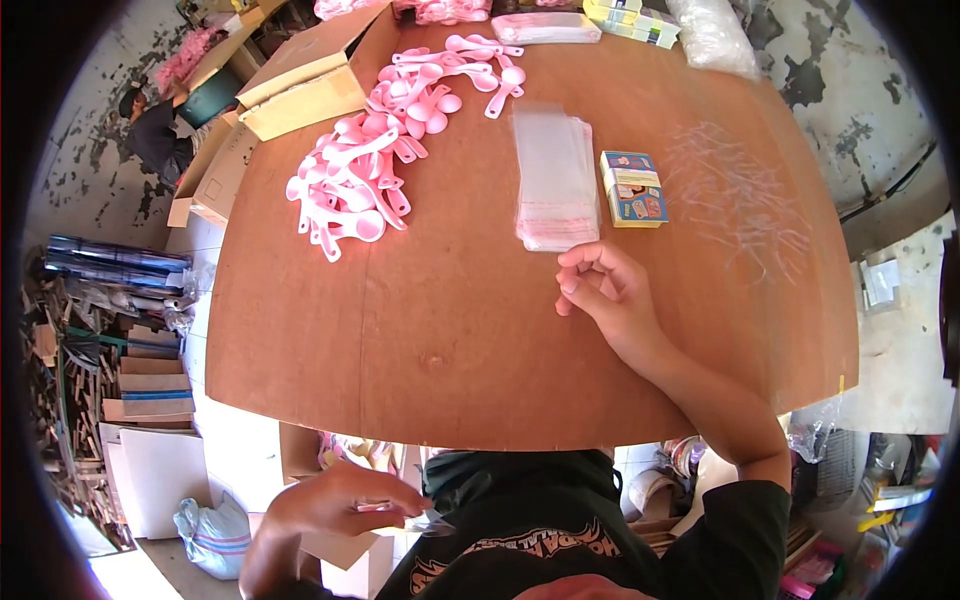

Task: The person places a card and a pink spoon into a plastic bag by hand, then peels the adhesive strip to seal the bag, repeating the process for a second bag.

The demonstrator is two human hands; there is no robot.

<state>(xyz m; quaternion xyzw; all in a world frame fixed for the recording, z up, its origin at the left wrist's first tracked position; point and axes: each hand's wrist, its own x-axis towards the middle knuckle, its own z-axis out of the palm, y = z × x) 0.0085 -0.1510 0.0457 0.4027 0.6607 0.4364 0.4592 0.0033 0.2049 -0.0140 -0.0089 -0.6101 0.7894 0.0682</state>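
Observation:
Over the brown table point(430, 360), my right hand point(605, 285) is just below a stack of clear plastic bags point(558, 180), its fingers curled and apart with nothing seen between them. Right of the bags lies a banded stack of blue and yellow cards point(634, 190). Pink plastic spoons point(350, 190) are heaped at the left and back of the table. My left hand point(350, 505) is below the table's front edge, beside my body, its fingers closed on a clear plastic piece point(430, 522) whose contents are hard to make out.
Thin clear strips point(740, 200) lie scattered on the table's right side. An open cardboard box point(310, 85) stands at the back left, and more plastic packs point(545, 28) lie at the back edge. A person point(155, 135) is at the far left. A tied sack point(213, 535) sits on the floor.

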